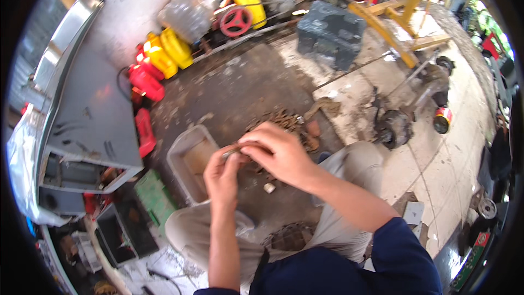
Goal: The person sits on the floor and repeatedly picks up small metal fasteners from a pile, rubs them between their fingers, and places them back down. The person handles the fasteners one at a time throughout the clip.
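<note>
My left hand (222, 177) and my right hand (281, 155) meet in front of me above the floor. Both are closed, fingertips pinched on a small, thin metal piece (231, 152) that looks like a bolt; the fingers cover most of it. Behind and below my right hand lies a heap of small rusty metal parts (284, 121), partly hidden by that hand. Left of my left hand stands a grey plastic tub (176, 158), mostly bare inside. A small whitish block (269, 188) rests on the dark floor below my right wrist.
A grey metal cabinet (93, 114) lies at the left, beside a green case (154, 196). Red and yellow jugs (162, 57) line the back wall. Farther right are a dark toolbox (331, 33), a yellow stand (385, 30), greasy machine parts (394, 128) and a can (442, 120).
</note>
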{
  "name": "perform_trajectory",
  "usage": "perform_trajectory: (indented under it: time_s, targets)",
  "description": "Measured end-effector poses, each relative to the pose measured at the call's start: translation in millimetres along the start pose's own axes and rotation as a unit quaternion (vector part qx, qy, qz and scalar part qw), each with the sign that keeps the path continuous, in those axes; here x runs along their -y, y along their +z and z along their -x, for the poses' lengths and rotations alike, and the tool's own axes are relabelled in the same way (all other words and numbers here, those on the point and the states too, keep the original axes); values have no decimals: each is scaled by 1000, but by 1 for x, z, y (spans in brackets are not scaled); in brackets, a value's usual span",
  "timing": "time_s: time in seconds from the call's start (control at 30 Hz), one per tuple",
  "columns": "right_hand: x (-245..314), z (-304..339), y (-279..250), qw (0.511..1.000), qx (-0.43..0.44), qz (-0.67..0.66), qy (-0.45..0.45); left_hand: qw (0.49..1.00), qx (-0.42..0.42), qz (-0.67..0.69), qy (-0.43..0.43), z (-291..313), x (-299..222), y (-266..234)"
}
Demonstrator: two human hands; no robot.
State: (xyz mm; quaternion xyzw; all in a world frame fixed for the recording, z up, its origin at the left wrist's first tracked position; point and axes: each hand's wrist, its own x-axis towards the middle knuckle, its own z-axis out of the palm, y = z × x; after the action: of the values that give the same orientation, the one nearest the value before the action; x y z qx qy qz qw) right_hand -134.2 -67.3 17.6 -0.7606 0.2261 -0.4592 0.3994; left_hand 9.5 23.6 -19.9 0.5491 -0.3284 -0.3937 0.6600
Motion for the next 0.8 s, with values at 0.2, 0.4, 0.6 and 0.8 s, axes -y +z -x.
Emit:
perform_trajectory:
  time_s: [0.2,0.4,0.6,0.8]
  targets:
    - [1,4,3,999,34,31,5,970,-34,-191,147,5,2,6]
    - [9,1,5,989,41,126,-59,946,-52,-241,209,0,-4,1]
    - [11,3,-1,990,16,128,-52,937,-43,-267,221,3,-6,7]
    - [5,-5,0,983,-23,178,-21,954,-61,-229,182,4,-9,4]
